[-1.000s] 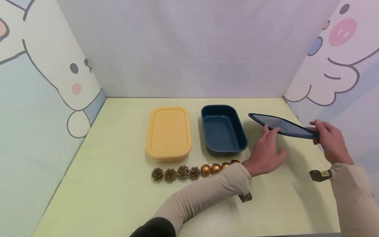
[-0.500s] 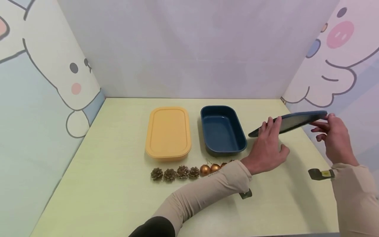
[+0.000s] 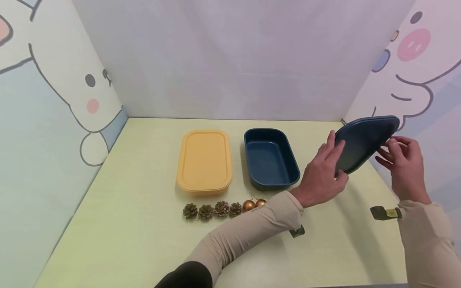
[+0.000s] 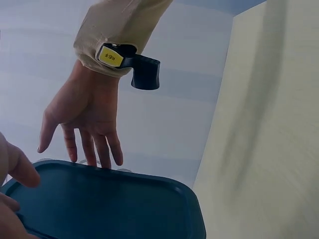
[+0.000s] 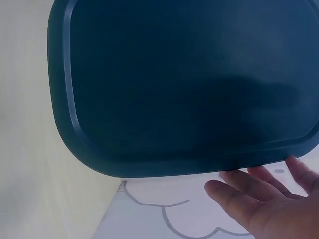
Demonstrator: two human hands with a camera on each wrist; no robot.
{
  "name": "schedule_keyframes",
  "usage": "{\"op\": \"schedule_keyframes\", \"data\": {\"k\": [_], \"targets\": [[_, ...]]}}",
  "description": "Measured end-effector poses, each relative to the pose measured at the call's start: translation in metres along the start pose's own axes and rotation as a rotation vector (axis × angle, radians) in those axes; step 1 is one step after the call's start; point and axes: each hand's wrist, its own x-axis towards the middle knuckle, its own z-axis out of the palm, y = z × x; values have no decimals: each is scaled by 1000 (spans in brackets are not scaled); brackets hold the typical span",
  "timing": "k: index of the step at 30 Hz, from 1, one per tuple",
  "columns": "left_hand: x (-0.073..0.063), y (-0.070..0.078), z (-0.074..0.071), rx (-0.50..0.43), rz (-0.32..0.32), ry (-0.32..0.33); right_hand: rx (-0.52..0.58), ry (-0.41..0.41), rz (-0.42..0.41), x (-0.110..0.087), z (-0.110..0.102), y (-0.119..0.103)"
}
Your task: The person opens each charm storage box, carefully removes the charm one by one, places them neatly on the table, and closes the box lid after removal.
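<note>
A dark blue lid (image 3: pixel 365 140) is held up tilted at the right of the head view. My left hand (image 3: pixel 318 178) grips its left edge; the thumb lies against one face in the left wrist view. At the opposite edge, my right hand (image 3: pixel 407 172) touches the lid with its fingertips, fingers loosely extended rather than wrapped round it, as the right wrist view also shows. Left of the lid stands an uncovered dark blue box (image 3: pixel 271 160), with nothing inside. Beside that is a yellow box (image 3: pixel 205 160) with its yellow lid on.
Several pine cones (image 3: pixel 221 209) lie in a row in front of the yellow box. Copper-coloured ball ornaments (image 3: pixel 249 205) continue the row, partly hidden by my left sleeve (image 3: pixel 248 226). Printed walls enclose the pale yellow table (image 3: pixel 126 208) at the back and sides.
The lid has turned from nearly flat to steeply tilted, its right side rising and its broad dark face coming into view. The right fingers have loosened from their earlier grip. Both boxes stay put.
</note>
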Motion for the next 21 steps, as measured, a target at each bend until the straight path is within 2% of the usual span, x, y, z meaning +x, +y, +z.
{"op": "schedule_keyframes", "data": {"k": [4,8,15,21], "targets": [[2,-5,-3,-11,-12,9,-139,10,-16,1,4,-1],[5,-11,-8,-36,-48,7,-275,-21,-40,4,7,1],[8,-24,-21,-67,-123,11,-693,-77,-95,7,15,3],[11,-37,-40,-47,-172,34,-805,-146,-174,17,29,3]]}}
